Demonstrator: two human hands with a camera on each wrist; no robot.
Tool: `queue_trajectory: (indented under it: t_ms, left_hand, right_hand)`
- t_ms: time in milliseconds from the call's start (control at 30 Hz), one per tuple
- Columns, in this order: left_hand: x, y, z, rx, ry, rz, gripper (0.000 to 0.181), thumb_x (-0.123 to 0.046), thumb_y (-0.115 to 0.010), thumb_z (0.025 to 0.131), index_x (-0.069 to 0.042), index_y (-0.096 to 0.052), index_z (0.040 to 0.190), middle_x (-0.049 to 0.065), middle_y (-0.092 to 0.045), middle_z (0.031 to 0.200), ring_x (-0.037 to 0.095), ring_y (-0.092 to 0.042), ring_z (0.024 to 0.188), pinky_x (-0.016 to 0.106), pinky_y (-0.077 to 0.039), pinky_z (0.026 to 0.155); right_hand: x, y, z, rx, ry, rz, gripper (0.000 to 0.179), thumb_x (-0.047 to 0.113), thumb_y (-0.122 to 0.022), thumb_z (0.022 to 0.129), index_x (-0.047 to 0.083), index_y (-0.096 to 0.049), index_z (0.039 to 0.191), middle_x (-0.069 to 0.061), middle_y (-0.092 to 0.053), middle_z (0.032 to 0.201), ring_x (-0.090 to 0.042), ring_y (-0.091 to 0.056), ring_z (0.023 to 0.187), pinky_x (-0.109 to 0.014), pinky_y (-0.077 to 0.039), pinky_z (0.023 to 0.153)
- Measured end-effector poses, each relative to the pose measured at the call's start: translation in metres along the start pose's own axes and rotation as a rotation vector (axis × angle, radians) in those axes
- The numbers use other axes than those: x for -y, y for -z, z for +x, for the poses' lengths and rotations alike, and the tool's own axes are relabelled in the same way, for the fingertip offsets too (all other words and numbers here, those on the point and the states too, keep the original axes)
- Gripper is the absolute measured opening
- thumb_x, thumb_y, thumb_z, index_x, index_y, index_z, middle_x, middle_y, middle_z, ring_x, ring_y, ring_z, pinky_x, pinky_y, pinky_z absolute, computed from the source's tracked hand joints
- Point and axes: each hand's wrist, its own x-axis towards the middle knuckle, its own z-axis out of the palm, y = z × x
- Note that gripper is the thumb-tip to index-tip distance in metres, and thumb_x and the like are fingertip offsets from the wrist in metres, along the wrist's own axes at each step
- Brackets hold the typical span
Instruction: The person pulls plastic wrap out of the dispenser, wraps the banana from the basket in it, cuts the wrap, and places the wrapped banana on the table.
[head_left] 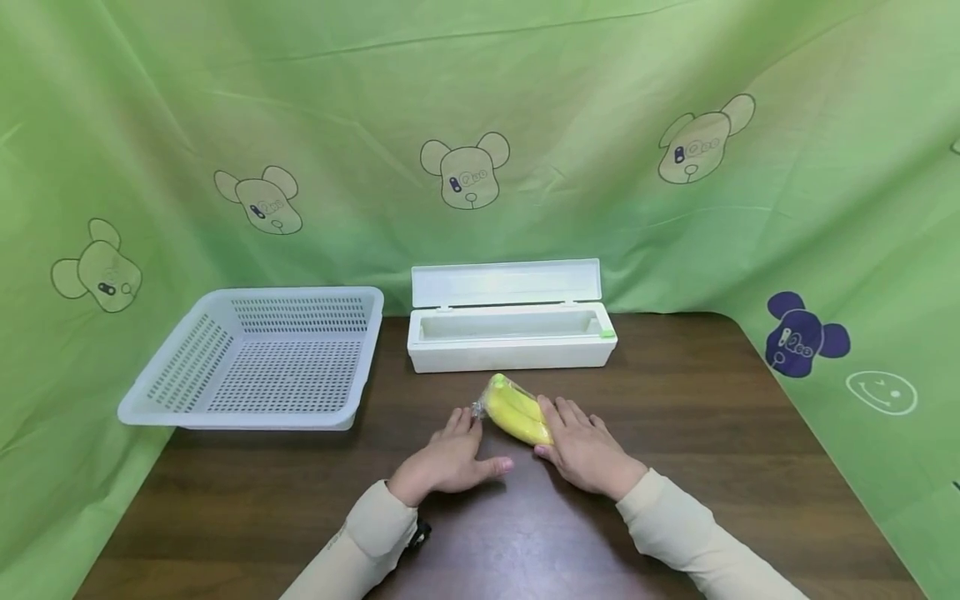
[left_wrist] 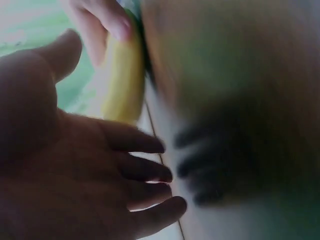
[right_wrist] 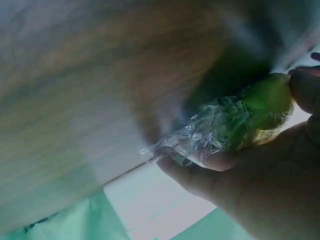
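Note:
On the dark table lies a small bunch of yellow bananas [head_left: 517, 412] in clear cling film, with its greenish stem end pointing up and left. My right hand [head_left: 588, 446] holds its right end, the thumb on the near side and the fingers on the far side. Crumpled film [right_wrist: 200, 132] trails over those fingers in the right wrist view. My left hand [head_left: 450, 458] is spread out beside the bunch, its fingertips close to a gathered twist of film [head_left: 477, 408]. In the left wrist view its fingers [left_wrist: 142, 167] are straight and hold nothing.
Behind the bananas stands a long white cling film dispenser box [head_left: 510, 357] with its lid up and a green slider at its right end. To the left sits a white perforated basket [head_left: 360, 367]. A green printed curtain [head_left: 555, 208] surrounds the table [head_left: 712, 400].

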Motion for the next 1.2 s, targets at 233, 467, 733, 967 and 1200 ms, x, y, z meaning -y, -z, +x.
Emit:
queue_trajectory:
  t_ms: [233,467,733,967,1200]
  left_hand:
    - [0.000,0.007,0.010,-0.185,-0.017,-0.347,0.098,-0.057,-0.053,0.100,0.010,-0.008,0.157,0.030,-0.009,0.162,0.042,-0.009,0.150,0.056,-0.017,0.118]
    - [-0.003,0.007,0.041,-0.284,-0.043,-0.770,0.077,-0.053,-0.033,0.108,0.002,-0.019,0.159,0.023,-0.024,0.161,0.037,-0.021,0.149,0.049,-0.016,0.120]
    - [-0.021,-0.008,0.065,-0.440,0.057,-1.047,0.068,-0.054,-0.031,0.108,0.000,-0.073,0.114,0.014,-0.068,0.113,0.024,-0.061,0.103,0.038,-0.045,0.097]
    - [-0.028,-0.013,0.067,-0.526,0.122,-1.137,0.057,-0.045,-0.044,0.104,0.003,-0.074,0.097,0.008,-0.071,0.095,0.014,-0.062,0.082,0.027,-0.050,0.077]
    - [-0.017,-0.001,0.064,-0.529,0.061,-0.954,0.039,-0.034,-0.055,0.102,0.000,-0.073,0.107,0.007,-0.070,0.109,0.021,-0.061,0.104,0.037,-0.047,0.096]
  right_hand:
    - [0.000,0.000,0.001,-0.007,0.006,-0.002,0.068,0.028,-0.066,0.099,-0.006,-0.035,0.148,-0.037,-0.046,0.139,-0.053,-0.045,0.130,-0.071,-0.042,0.093]
    - [0.000,-0.001,0.001,0.004,0.014,-0.017,0.068,0.028,-0.066,0.099,-0.004,-0.035,0.149,-0.037,-0.045,0.139,-0.054,-0.044,0.129,-0.071,-0.042,0.094]
    - [0.000,-0.002,0.002,0.042,0.023,-0.022,0.067,0.028,-0.064,0.100,-0.002,-0.034,0.152,-0.036,-0.043,0.143,-0.055,-0.043,0.130,-0.071,-0.040,0.096]
    - [-0.001,0.000,0.004,0.029,0.050,-0.063,0.067,0.030,-0.064,0.100,-0.002,-0.036,0.151,-0.036,-0.044,0.142,-0.054,-0.045,0.128,-0.070,-0.042,0.095]
    - [0.001,0.005,0.006,0.055,0.029,-0.050,0.067,0.029,-0.067,0.098,0.001,-0.037,0.151,-0.034,-0.045,0.142,-0.053,-0.045,0.129,-0.074,-0.035,0.098]
